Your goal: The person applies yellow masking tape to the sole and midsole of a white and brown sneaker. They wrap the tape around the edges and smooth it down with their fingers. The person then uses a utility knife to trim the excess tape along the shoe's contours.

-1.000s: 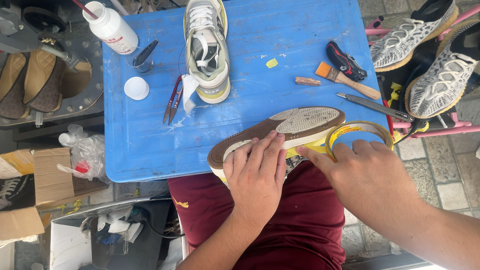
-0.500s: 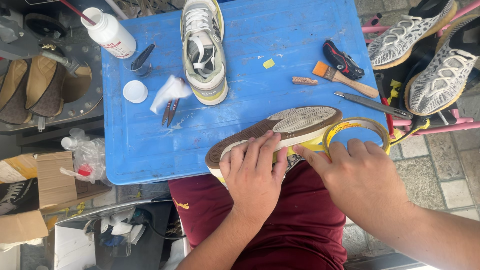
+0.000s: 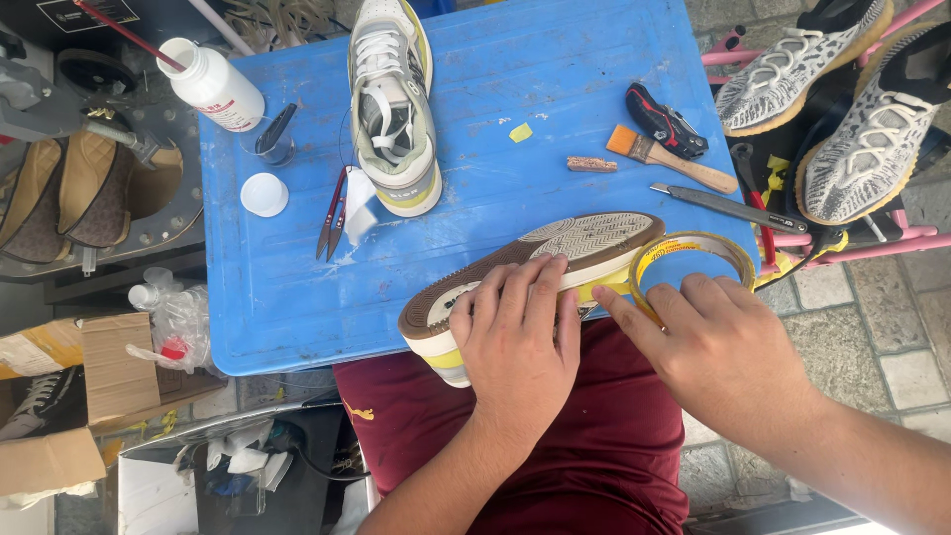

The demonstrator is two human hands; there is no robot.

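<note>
The sneaker (image 3: 555, 260) lies sole-up across the person's lap and the near edge of the blue table (image 3: 555, 119), pinned under the left hand (image 3: 517, 342), whose fingers are spread flat and pressing on the sole and sidewall rather than curled around anything. Just to the right of that hand, the right hand (image 3: 718, 347) grips a roll of yellow tape (image 3: 691, 260), fingers hooked over the ring, with a strip of tape already running along the shoe's side toward the left hand's fingertips. By the look of it, the step in hand is taping round the edge of the sole, and it is only partly done. The next move would call for keeping the strip taut and level with the sole line while the left hand smooths it down and turns the shoe.

Beyond both hands, farther up the table, stands a second sneaker (image 3: 393, 109) upright. Past the right hand lie a brush (image 3: 669, 159) and a thin knife (image 3: 728, 206); past the left hand are small snips (image 3: 333, 210) and a white glue bottle (image 3: 213, 87).
</note>
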